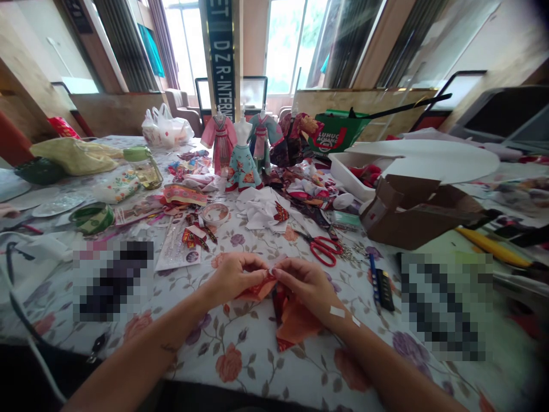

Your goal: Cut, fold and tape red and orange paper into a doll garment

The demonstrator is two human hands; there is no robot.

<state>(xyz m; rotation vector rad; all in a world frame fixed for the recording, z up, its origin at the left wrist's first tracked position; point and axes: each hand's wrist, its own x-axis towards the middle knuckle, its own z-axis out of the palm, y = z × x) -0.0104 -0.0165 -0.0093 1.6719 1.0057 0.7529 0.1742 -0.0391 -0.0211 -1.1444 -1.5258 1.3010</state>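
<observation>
Between my two hands is a piece of orange-red fabric [298, 320], its lower part hanging down to the floral tablecloth [197, 360]. My left hand [235, 277] pinches the fabric's upper edge with thumb and forefinger. Close against it, fingertips nearly meeting, my right hand [302, 283] pinches the same edge. Whether a needle or other small item sits between the fingertips is too small to tell. Red-handled scissors [326, 250] lie just beyond my right hand. Past the hands, white cloth [259, 209] is heaped on the table.
Small dressed mannequins [244, 154] stand at the back among fabric scraps. At right are an open cardboard box [412, 212], a white foam box [343, 174] and a blue pen [374, 280]. A green tape roll [92, 217], clear tape [215, 214] and a glass jar [146, 169] stand left.
</observation>
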